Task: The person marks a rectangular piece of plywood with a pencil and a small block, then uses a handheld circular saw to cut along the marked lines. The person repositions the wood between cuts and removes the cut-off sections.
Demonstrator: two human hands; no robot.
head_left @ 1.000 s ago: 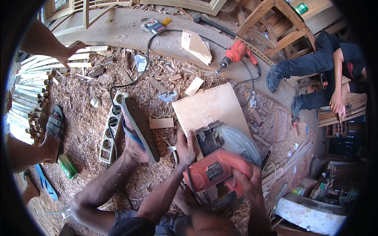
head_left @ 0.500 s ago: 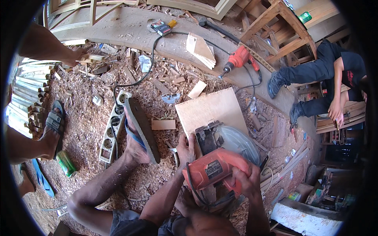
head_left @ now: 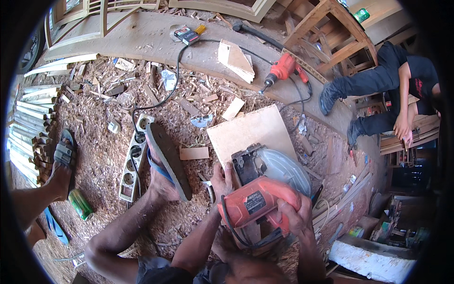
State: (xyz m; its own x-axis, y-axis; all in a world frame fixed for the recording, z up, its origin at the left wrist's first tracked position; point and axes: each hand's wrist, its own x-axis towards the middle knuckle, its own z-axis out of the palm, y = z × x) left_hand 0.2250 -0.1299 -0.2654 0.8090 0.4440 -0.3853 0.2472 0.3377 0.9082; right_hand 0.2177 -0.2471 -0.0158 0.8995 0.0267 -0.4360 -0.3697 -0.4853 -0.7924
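Note:
My right hand (head_left: pixel 295 217) is closed on the rear handle of a red circular saw (head_left: pixel 253 203) with a grey guard. The saw rests over a square plywood board (head_left: pixel 243 123) on the shavings, its blade hidden by the guard and body. My left hand (head_left: pixel 221 180) grips the board's left edge beside the saw's black base, its thumb pointing upward along the edge. A black cord loops down the saw's side near my left wrist. My left foot in a flip-flop (head_left: pixel 170 161) lies beside a multi-socket power strip (head_left: pixel 127 175).
A red drill (head_left: pixel 281 68) and cords lie on a plank beyond. A co-worker (head_left: pixel 397 85) in dark clothes sits at right by wooden frames; another person's foot (head_left: pixel 61 184) stands left near stacked sticks (head_left: pixel 35 113) and a green can (head_left: pixel 80 206). A white-topped block (head_left: pixel 371 251) sits lower right.
The other person's hand that reached in at the upper left has left the view, uncovering more sticks and a wheel. My hands and the saw stay nearly in place.

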